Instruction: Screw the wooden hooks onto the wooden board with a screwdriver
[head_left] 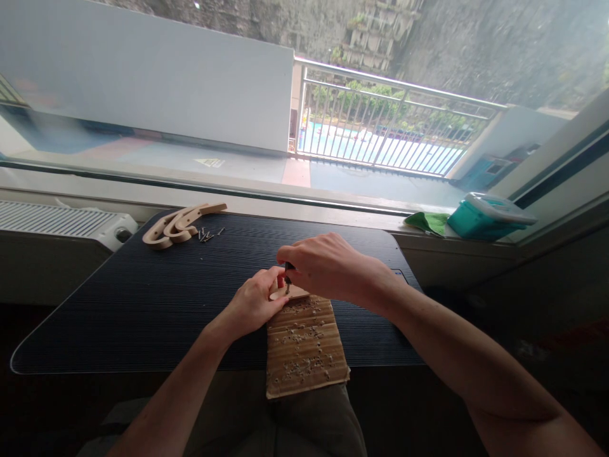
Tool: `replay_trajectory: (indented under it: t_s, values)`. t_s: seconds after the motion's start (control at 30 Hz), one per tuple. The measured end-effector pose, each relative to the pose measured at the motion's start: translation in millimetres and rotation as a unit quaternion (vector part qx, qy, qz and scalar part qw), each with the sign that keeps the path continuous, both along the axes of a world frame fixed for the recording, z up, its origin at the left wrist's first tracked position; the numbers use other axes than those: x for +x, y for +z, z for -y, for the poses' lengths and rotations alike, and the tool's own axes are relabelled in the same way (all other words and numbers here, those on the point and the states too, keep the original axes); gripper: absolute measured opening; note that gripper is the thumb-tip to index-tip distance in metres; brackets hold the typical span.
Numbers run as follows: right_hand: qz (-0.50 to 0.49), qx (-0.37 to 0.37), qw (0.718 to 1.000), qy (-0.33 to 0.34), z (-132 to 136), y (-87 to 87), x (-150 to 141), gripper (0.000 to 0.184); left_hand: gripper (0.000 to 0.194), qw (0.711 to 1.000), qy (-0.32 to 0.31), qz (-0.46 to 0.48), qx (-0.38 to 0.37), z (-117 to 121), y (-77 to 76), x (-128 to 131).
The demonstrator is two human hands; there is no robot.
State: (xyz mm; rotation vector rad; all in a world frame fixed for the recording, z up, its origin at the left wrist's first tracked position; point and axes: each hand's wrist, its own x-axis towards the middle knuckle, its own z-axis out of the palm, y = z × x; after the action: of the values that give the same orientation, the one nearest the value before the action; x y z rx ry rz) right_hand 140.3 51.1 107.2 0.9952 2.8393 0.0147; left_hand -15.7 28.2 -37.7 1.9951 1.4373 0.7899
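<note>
On a cardboard piece (pixel 307 349) pitted with many small holes lies a pale wooden piece (pixel 299 293). My left hand (pixel 254 303) is closed on its left end, pressing it against the cardboard. From above, my right hand (pixel 328 263) grips a screwdriver (pixel 288 273) by its dark handle, which the fingers mostly cover. Its shaft points down, nearly upright, onto the wood; whether a screw sits under the tip is too small to tell.
Curved wooden pieces (pixel 178 225) lie at the dark table's (pixel 190 292) back left, with several loose screws (pixel 205 236) beside them. A teal box (pixel 490 216) and a green cloth (pixel 425 222) rest on the windowsill at right. A radiator (pixel 66 222) stands at left.
</note>
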Motion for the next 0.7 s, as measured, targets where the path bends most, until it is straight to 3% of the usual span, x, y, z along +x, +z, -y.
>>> replay_trajectory:
  t_s: [0.2, 0.43, 0.7]
  values:
    - [0.009, -0.005, 1.000, -0.004, -0.8, 0.7, 0.2, 0.014, 0.021, 1.000, -0.007, -0.009, -0.009, 0.7, 4.8, 0.6]
    - [0.020, 0.018, 0.998, -0.063, -2.3, -4.7, -3.1, 0.025, 0.021, 1.000, -0.004, -0.013, -0.012, 1.4, 6.7, 0.4]
    - [0.003, 0.012, 1.000, -0.001, 1.7, -2.0, 2.1, 0.011, 0.020, 1.000, -0.003, -0.020, -0.003, 0.7, 3.1, 0.0]
